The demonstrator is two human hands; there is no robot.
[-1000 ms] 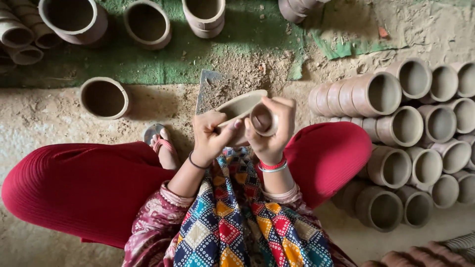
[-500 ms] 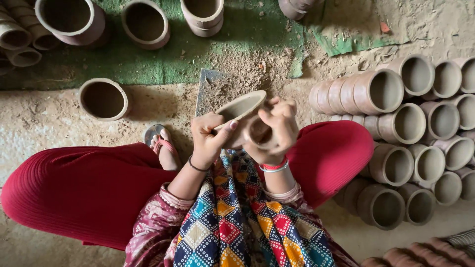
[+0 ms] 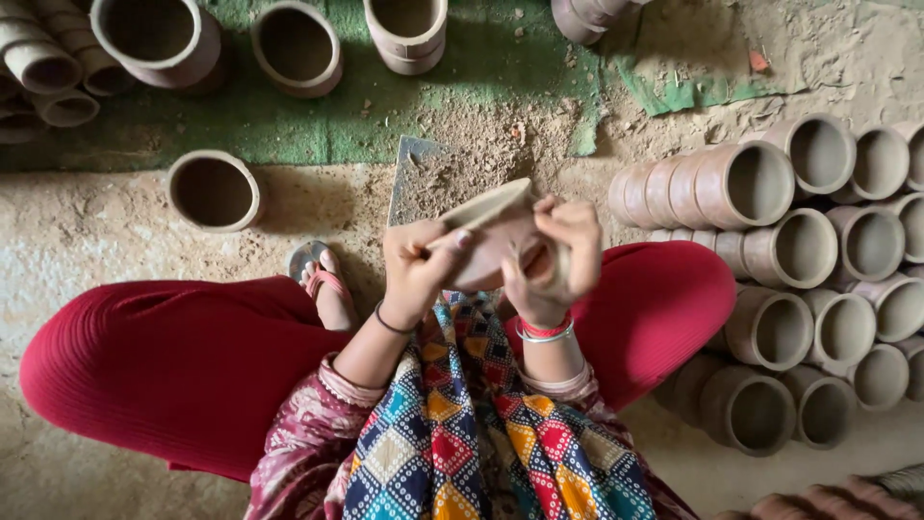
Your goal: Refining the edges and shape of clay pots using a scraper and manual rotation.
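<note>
Both forearms extend forward from the torso and converge at the centre of the view, above the lap. The left hand (image 3: 416,270) is positioned with the back of the hand upward, the fingers curled inward and the thumb directed toward the right hand. The left wrist carries a thin dark band. The right hand (image 3: 558,258) sits just beside the left, nearly touching it, with the fingers bent downward in a closed grasp. The right wrist carries red and silver bangles. Both elbows remain bent and close to the body.
</note>
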